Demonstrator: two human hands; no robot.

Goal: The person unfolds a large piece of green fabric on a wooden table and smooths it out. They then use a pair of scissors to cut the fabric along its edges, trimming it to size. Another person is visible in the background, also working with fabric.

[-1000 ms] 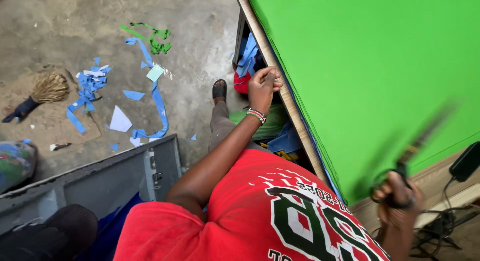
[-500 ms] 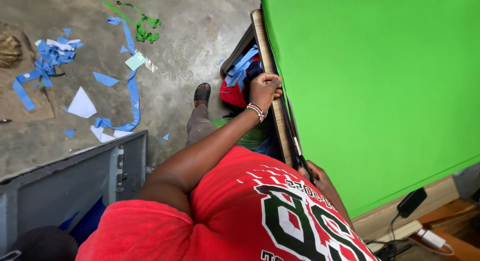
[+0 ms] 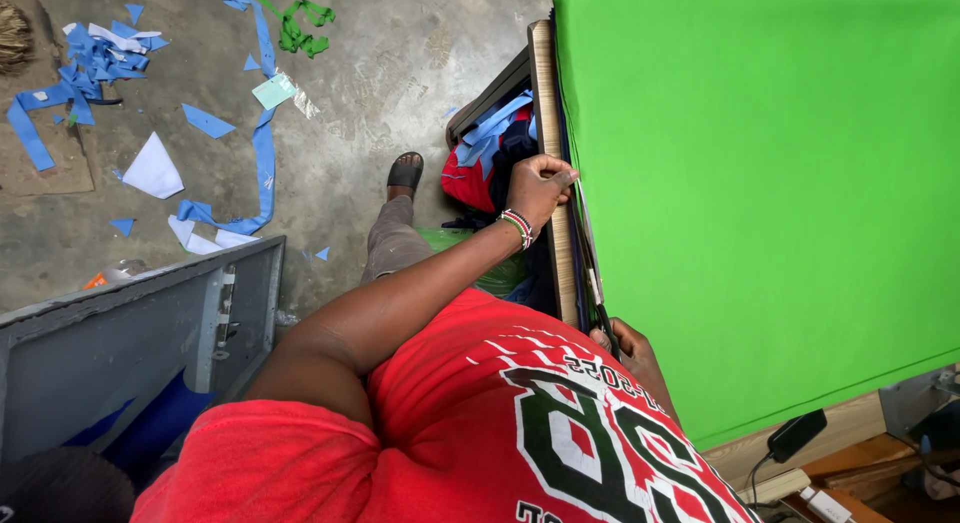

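My left hand (image 3: 538,188) pinches the soft, light green fabric (image 3: 760,183) at the bench edge (image 3: 548,133); my right hand (image 3: 628,345) grips scissors (image 3: 598,298).

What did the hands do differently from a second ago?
The right hand, which was out over the bright green cloth with dark scissors, has come in to the cloth's edge beside the wooden table edge. The left hand stayed pinching that edge farther along. The blue fabric scraps on the floor lie as before.
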